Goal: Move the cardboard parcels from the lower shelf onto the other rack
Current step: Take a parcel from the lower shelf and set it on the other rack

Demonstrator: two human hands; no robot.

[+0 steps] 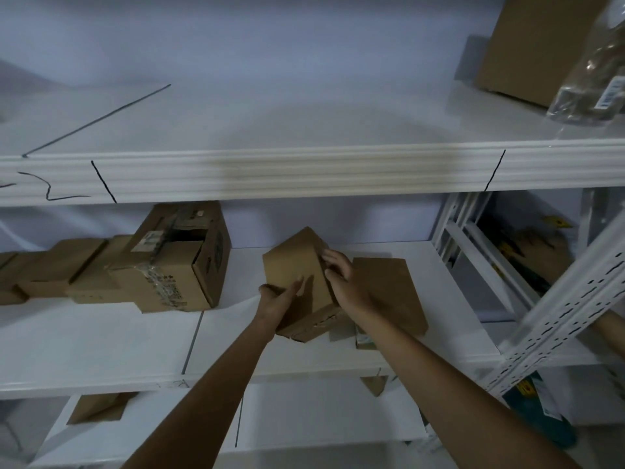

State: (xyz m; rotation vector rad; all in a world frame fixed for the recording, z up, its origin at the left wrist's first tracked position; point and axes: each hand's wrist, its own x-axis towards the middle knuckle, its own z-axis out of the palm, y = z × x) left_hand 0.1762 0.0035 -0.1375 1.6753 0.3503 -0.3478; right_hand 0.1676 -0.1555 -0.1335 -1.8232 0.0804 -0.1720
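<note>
The cardboard parcel (297,265) sits tilted on the middle shelf (101,343) of the white rack, near frame centre, with its far end raised. The left hand (277,299) clasps the parcel's near-left corner, thumb laid across the top face and fingers curled beneath. The right hand (341,275) presses against the parcel's right edge, fingers bent over it. At 3 o'clock from the parcel, just beside it, lies a flat brown parcel (389,292). At 9 o'clock stands a large opened box (176,262) with torn tape, and further out at 9 o'clock a row of small cartons (57,269). At 12 o'clock runs the upper shelf (304,174), bearing a tall box (537,45) and a clear plastic bag (592,79) at 2 o'clock.
</note>
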